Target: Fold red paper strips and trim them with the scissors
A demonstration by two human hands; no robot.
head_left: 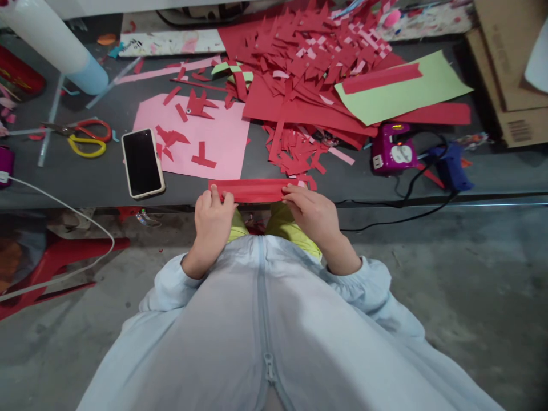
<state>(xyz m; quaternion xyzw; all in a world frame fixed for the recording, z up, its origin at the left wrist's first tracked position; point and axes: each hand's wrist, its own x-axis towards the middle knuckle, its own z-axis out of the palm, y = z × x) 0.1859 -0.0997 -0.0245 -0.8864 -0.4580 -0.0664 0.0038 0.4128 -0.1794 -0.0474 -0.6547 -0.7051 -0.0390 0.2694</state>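
Note:
A long folded red paper strip [252, 190] lies along the front edge of the dark table, its creases running lengthwise. At its left end, my left hand [214, 220] grips the paper with fingertips on top; the thumb side is partly hidden. My right hand [314, 217] pinches the other end between thumb and fingers. Just beyond the strip is a heap of small red paper cuttings [295, 151]. On a pink paper sheet [226, 154] rest several red scraps and a red paper fish [200, 105] with a stuck-on eye.
A phone [143, 162] and scissors [85, 134] lie to the left, near a white bottle [64, 51]. Woven red and pink paper pieces [299, 45] pile up at the back. Right of them are a green sheet [406, 94], purple power box [391, 149], blue glue gun [449, 165] and cardboard [522, 125].

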